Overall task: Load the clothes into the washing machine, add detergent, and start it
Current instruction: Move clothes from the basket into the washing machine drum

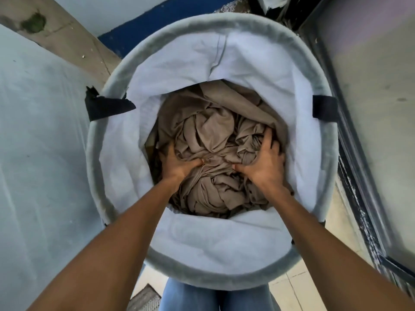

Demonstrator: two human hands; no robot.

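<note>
Tiled floor (pixel 298 286); grey hamper (pixel 224 21) holds beige clothes (pixel 213 131) (crumpled); left hand (pixel 179 163), right hand (pixel 262 162) both gripping them.

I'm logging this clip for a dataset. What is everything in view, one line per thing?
round pale grey fabric laundry hamper: one, grey rim with white lining, centre of view
black strap handles: two, black, on the hamper's left and right sides
crumpled beige cloth: one heap, number of pieces unclear, beige, inside the hamper
pale blue-grey flat surface: one, left of the hamper
grey panel in a dark frame: one, right of the hamper
dark blue band: one, beyond the hamper
legs in blue jeans: blue, bottom edge, below the hamper
left hand: one, grips the cloth
right hand: one, grips the cloth
</note>
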